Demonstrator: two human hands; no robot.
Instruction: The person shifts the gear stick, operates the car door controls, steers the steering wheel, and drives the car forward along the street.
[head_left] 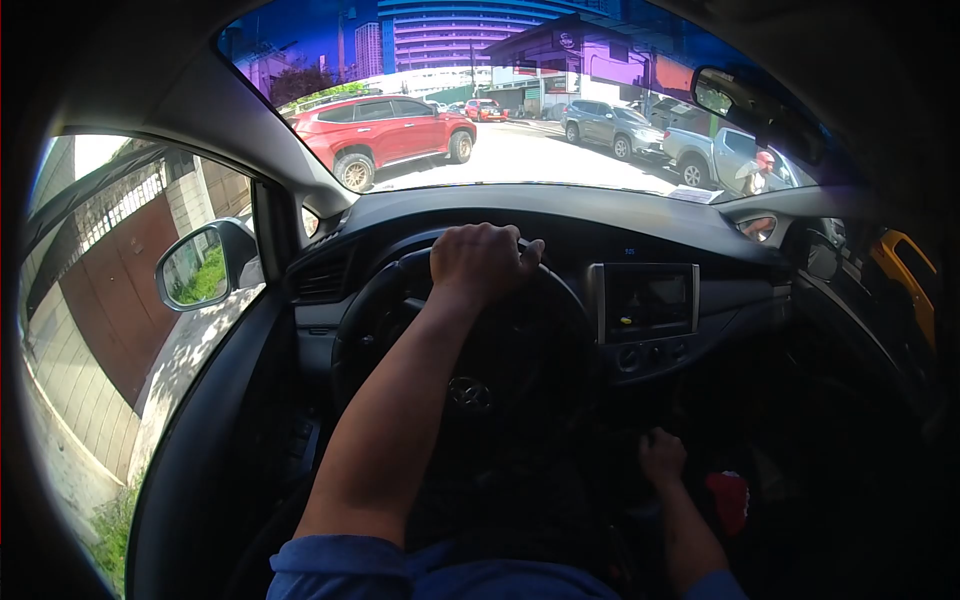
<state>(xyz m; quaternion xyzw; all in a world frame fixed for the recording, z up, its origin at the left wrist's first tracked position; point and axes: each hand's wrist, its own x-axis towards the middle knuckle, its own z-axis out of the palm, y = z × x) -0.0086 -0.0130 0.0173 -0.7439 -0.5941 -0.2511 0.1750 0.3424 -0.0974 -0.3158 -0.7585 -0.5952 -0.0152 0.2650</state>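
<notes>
My left hand [480, 262] is closed over the top of the black steering wheel [352, 345], the thumb pointing right along the rim. The bare forearm crosses in front of the wheel's hub, leaving its round emblem [469, 394] in sight. Low and right of the wheel, my right hand [663, 457] is curled into a fist in the shadow below the centre console. Whatever lies inside its fingers is too dark to make out. A red object [728, 502] is just right of that hand, its kind unclear.
A display screen [648, 303] sits in the dashboard above several knobs. Through the windshield, a red SUV [385, 135] stands at left; a grey SUV [612, 128] and a silver pickup [705, 155] are at right, near a person [756, 175]. The side mirror [198, 268] shows grass.
</notes>
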